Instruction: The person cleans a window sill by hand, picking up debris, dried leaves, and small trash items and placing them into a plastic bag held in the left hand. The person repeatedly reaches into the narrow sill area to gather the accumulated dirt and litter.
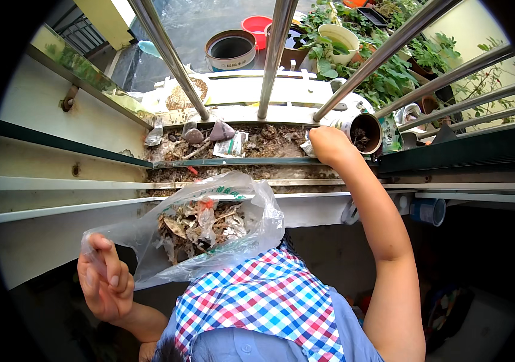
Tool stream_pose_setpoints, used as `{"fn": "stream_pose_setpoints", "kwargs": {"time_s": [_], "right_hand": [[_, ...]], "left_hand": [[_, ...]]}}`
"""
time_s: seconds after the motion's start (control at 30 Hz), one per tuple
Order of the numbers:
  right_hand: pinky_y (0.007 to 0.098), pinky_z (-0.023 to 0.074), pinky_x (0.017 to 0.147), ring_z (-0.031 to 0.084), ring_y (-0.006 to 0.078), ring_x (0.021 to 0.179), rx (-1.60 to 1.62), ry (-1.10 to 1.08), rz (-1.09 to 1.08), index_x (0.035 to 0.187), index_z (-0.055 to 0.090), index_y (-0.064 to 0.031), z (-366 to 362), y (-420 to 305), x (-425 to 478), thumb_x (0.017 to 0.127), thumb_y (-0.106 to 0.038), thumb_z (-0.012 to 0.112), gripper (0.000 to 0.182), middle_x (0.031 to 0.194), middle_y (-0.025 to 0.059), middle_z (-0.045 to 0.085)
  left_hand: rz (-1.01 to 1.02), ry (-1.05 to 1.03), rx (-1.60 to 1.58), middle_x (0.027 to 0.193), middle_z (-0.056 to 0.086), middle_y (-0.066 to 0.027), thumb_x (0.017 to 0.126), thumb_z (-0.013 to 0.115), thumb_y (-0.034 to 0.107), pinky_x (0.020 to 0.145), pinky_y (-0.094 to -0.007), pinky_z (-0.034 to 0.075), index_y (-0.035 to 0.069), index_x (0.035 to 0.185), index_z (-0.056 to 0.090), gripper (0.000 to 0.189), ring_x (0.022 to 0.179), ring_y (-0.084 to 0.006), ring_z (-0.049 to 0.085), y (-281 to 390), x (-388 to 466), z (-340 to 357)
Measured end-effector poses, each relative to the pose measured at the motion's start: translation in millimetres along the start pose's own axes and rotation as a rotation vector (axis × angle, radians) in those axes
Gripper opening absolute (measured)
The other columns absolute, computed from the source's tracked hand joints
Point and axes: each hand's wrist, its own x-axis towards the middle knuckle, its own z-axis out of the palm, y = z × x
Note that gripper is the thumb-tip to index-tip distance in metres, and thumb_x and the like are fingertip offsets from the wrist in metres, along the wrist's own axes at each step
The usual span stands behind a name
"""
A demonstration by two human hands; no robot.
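Observation:
My left hand (106,283), at the lower left, holds one handle of a clear plastic bag (266,217) between its fingers. The bag gapes in front of my chest, with dry leaves and scraps of plastic (194,226) inside. My right hand (332,144) reaches onto the dirty window ledge, its fingers curled down beside a brown-rimmed pot (366,133) lying on its side; a crumpled packet (308,147) shows at the fingers, but whether they grip it I cannot tell. Dry debris (275,140) covers the ledge, with stones (222,130) and a printed packet (231,145) on the left.
Steel bars (272,59) rise beyond the ledge. Past them stand a white bucket (230,52), a red basin (256,28), a cream pot (339,40) and leafy plants (384,77). A window track (239,162) runs between the ledge and the bag. A blue-lidded container (428,211) is at right.

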Motion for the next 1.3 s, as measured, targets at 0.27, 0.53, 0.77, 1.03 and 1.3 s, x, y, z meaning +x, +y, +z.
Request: {"fn": "stream_pose_setpoints", "kwargs": {"time_s": [0.27,0.53,0.77,1.03,1.3], "right_hand": [[0.0412,0.0471,0.067,0.059,0.0366,0.071,0.358,0.238,0.004,0.074,0.058,0.0062,-33,-1,-15,0.072,-0.008,0.066,0.016,0.07,0.0222,0.059],[0.0351,0.0456,0.066,0.055,0.0235,0.065,0.848,0.177,-0.073,0.084,0.058,0.0064,-17,16,0,0.072,-0.008,0.067,0.021,0.069,0.0164,0.059],[0.0406,0.0468,0.069,0.061,0.0329,0.073,0.552,0.312,-0.014,0.085,0.056,0.0047,-37,5,-13,0.07,-0.001,0.062,0.017,0.073,0.0203,0.061],[0.0463,0.0474,0.07,0.061,0.0391,0.081,-0.001,0.128,-0.121,0.105,0.051,-0.0028,-18,-7,-26,0.072,0.005,0.053,0.033,0.077,0.0231,0.06],[0.0397,0.0554,0.073,0.066,0.0311,0.086,-0.26,-0.012,-0.074,0.082,0.068,-0.0008,5,3,-18,0.073,-0.001,0.062,0.012,0.095,0.0159,0.063]], "left_hand": [[0.007,0.01,0.007,0.065,0.044,-0.0066,0.09,0.06,0.022,0.034,-0.0171,0.019,-0.008,0.114,0.037,0.044,0.04,-0.0024,0.025,0,-3,0],[0.005,0.021,0.03,0.064,0.043,-0.0056,0.088,0.062,0.024,0.033,-0.0172,0.019,-0.007,0.114,0.038,0.047,0.04,-0.0022,0.025,0,-3,0],[0.0,0.026,0.046,0.064,0.043,-0.0052,0.088,0.062,0.025,0.034,-0.0172,0.019,-0.007,0.114,0.038,0.047,0.04,-0.0022,0.025,0,-4,0],[0.006,0.025,0.055,0.065,0.043,-0.0051,0.088,0.063,0.026,0.034,-0.0172,0.019,-0.008,0.112,0.039,0.047,0.041,-0.0022,0.025,-2,-3,-1],[-0.003,0.029,0.05,0.068,0.043,-0.0063,0.088,0.063,0.026,0.035,-0.0172,0.019,-0.008,0.111,0.04,0.047,0.042,-0.0021,0.026,-2,-5,-3]]}}
